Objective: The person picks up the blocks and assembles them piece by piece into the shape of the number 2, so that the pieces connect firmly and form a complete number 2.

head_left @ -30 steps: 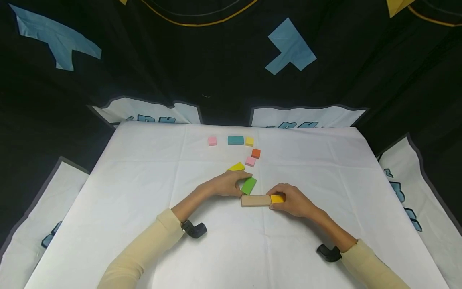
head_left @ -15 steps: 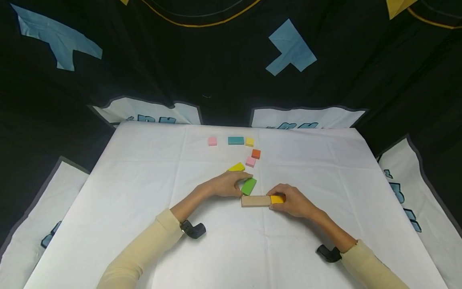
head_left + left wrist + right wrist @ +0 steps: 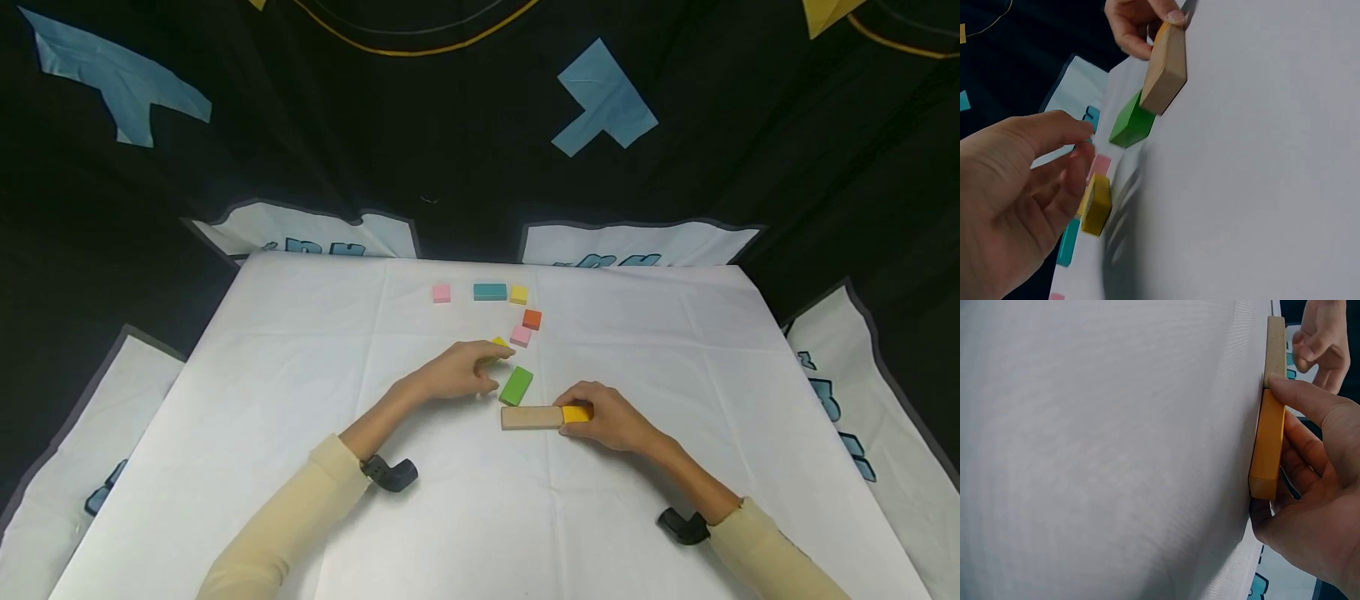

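In the head view my right hand (image 3: 609, 417) grips an orange-yellow wooden block (image 3: 576, 414). That block lies end to end with a plain wooden block (image 3: 531, 418), and the right wrist view shows my thumb at their joint. A green block (image 3: 516, 386) rests at a slant, its near end by the plain block's left end. Left of the green block my left hand (image 3: 456, 371) hovers with nothing held, thumb and fingers apart from it. Partly behind that hand is a yellow block (image 3: 1097, 206), seen more fully in the left wrist view.
Farther back on the white-covered table (image 3: 637, 333) lie a pink block (image 3: 521, 336), an orange-red block (image 3: 532, 320), a small yellow block (image 3: 518, 294), a teal block (image 3: 490, 292) and another pink block (image 3: 441, 293). Dark curtains (image 3: 450, 150) hang beyond the far edge.
My left hand has come off the green block and moved left and slightly away, now covering more of the yellow block. My right hand and its block have stayed put.
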{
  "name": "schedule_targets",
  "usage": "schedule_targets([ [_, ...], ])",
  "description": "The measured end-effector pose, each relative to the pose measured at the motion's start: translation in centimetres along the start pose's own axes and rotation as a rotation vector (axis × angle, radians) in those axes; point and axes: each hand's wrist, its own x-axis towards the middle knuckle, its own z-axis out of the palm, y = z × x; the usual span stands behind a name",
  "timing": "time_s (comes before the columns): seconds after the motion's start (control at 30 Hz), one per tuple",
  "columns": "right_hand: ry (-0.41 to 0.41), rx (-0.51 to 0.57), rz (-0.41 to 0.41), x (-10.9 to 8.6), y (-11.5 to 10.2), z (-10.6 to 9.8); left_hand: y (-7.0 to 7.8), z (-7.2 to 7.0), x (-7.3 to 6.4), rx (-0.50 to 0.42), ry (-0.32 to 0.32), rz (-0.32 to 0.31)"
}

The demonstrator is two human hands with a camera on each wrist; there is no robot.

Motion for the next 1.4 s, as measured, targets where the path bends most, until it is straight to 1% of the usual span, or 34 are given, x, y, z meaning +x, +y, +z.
schedule_targets([
  [0.1, 0.004, -0.001, 0.002, 0.0, -0.1, 0.0, -0.2, -0.7, -0.2, -0.013, 0.060, 0.023],
  [0.23, 0.008, -0.009, 0.002, 0.1, 0.0, 0.0, -0.6, -1.4, -0.3, 0.023, 0.118, 0.045],
  [0.4, 0.005, -0.019, 0.010, 0.0, 0.0, 0.1, -1.2, -2.1, -0.2, 0.055, 0.151, 0.038],
  [0.53, 0.006, -0.019, 0.014, 0.0, 0.1, 0.1, -1.9, -2.4, 0.1, 0.065, 0.160, 0.030],
  [0.67, 0.008, -0.010, 0.015, 0.0, 0.1, 0.1, -2.8, -2.5, 0.6, 0.070, 0.131, 0.004],
  [0.9, 0.003, -0.004, 0.021, 0.0, -0.1, 0.0, -3.4, -2.5, 1.2, 0.078, 0.046, -0.070],
  [1.07, 0.007, 0.003, 0.029, 0.0, -0.1, 0.0, -4.0, -2.7, 1.7, 0.088, -0.006, -0.071],
  [1.17, 0.010, 0.003, 0.021, 0.0, -0.1, 0.0, -4.2, -2.9, 2.0, 0.105, -0.032, -0.067],
  [1.3, 0.009, 0.005, 0.007, 0.0, 0.0, 0.0, -4.5, -2.9, 2.3, 0.117, -0.049, -0.072],
  [1.4, 0.008, 0.007, 0.011, 0.0, -0.1, 0.0, -4.6, -2.8, 2.3, 0.123, -0.051, -0.087],
])
